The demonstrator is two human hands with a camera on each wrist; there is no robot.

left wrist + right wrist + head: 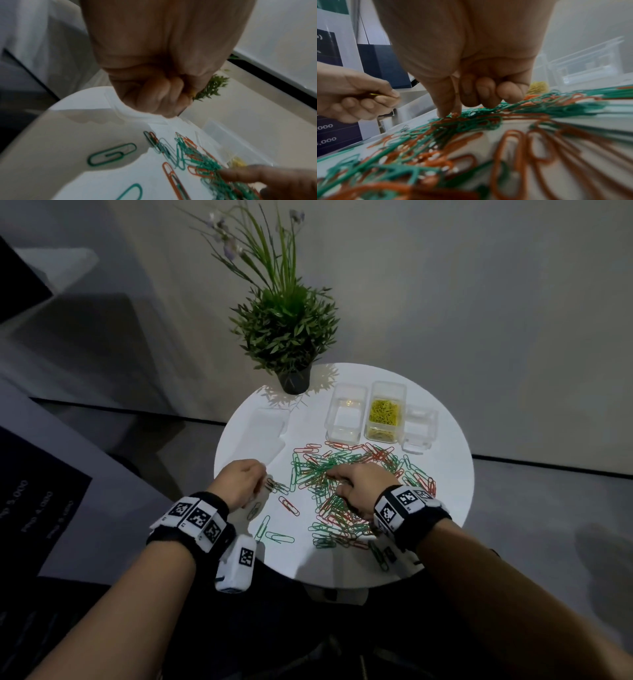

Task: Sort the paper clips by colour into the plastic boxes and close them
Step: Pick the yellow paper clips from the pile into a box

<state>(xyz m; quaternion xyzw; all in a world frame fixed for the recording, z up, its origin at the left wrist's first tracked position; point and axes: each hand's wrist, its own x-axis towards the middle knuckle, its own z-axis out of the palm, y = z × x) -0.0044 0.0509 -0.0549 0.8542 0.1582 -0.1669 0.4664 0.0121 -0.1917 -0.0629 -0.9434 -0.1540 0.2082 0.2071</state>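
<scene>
Green and red paper clips [337, 470] lie in a tangled pile in the middle of the round white table [455, 491]. My right hand [337, 478] is over the pile; its thumb and forefinger pinch a red clip [455, 114] at the top, and the other fingers are curled. My left hand [262, 478] hovers at the table's left, curled round a small bunch of clips [274, 484]; a yellow sliver [376, 94] shows in its grip. At the back stand an empty clear box [346, 414], a box of yellow clips [384, 412] and a smaller clear box [420, 429].
Clear lids [267, 426] lie at the back left of the table. A potted plant [291, 330] stands at the far edge. A few loose clips [279, 537] lie near the front left. Dark boards with white print lean at the left, off the table.
</scene>
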